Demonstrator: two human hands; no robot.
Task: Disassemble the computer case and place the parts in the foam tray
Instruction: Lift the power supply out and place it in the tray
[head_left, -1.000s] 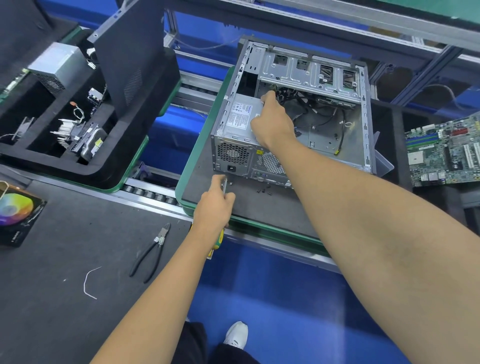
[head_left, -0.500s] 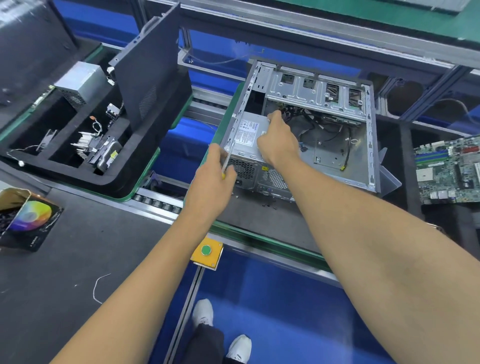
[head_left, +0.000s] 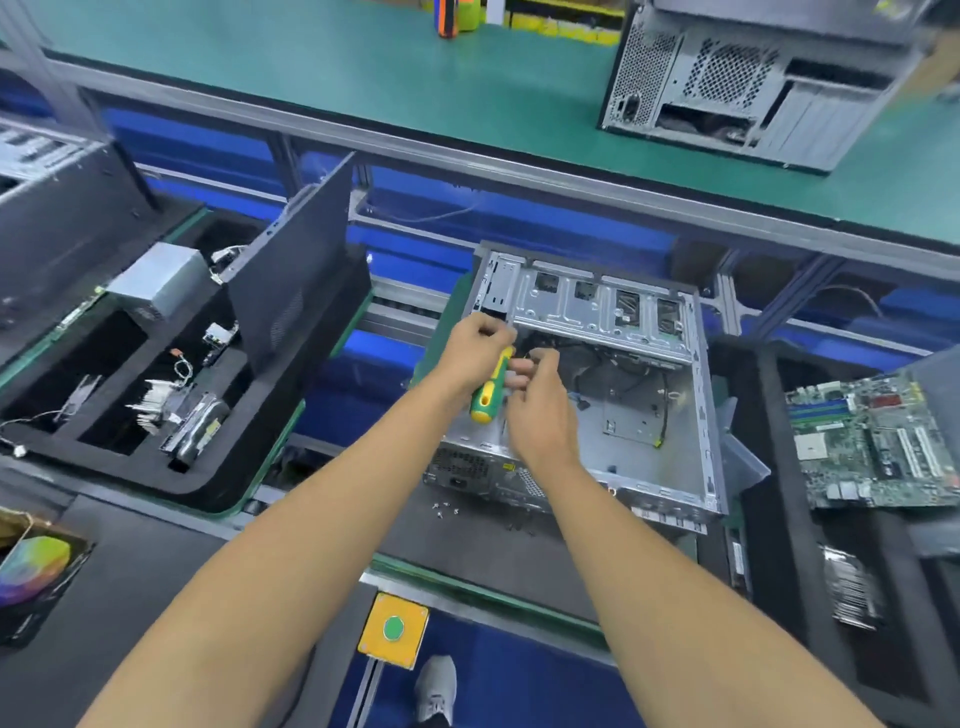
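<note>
I had the open computer case (head_left: 613, 389) lying on its side on a dark mat on the conveyor, its inside facing up at me. My left hand (head_left: 475, 353) was wrapped round a green-and-yellow screwdriver (head_left: 491, 387), butt end toward me, over the case's near left part. My right hand (head_left: 540, 410) sat just beside it, fingers curled at the screwdriver's shaft; whether that grip pinched anything, I could not tell. Loose screws (head_left: 447, 508) lay on the mat by the case's near edge. To the left stood the black foam tray (head_left: 208, 483) with a silver power supply (head_left: 156, 280) and small parts in its compartments. A motherboard (head_left: 878, 441) lay to the right.
</note>
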